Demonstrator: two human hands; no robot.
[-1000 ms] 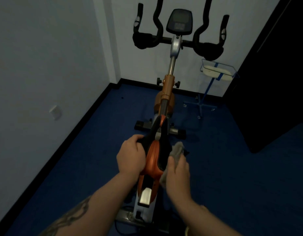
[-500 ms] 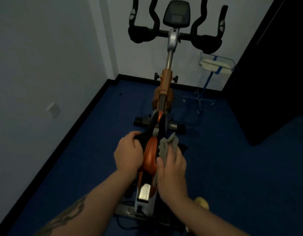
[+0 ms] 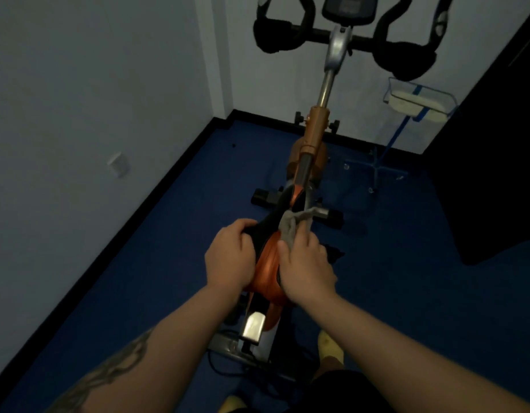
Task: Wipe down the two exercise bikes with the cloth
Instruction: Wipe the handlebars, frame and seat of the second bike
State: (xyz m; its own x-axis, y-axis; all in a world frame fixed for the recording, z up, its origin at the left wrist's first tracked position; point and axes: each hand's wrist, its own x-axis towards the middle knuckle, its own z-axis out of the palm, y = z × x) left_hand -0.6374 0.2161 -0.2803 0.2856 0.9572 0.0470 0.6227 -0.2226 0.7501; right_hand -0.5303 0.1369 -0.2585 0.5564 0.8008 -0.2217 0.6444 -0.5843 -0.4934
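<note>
An orange and black exercise bike (image 3: pixel 314 135) stands in front of me, its black handlebars and console at the top of the view. Its orange and black saddle (image 3: pixel 268 269) lies between my hands. My left hand (image 3: pixel 229 259) grips the saddle's left side, fingers curled over the black edge. My right hand (image 3: pixel 305 265) holds a grey cloth (image 3: pixel 290 226) and presses it on the saddle's right side, toward the nose. Only one bike is in view.
White walls close in on the left and behind the bike. A blue stand with a wire basket (image 3: pixel 418 104) stands at the back right, next to a dark door or cabinet (image 3: pixel 493 144). The floor is blue carpet. Yellow shoes (image 3: pixel 331 347) show below.
My right hand has slid the cloth forward along the saddle's right side toward its nose. The left hand has kept its grip, and my view has moved closer.
</note>
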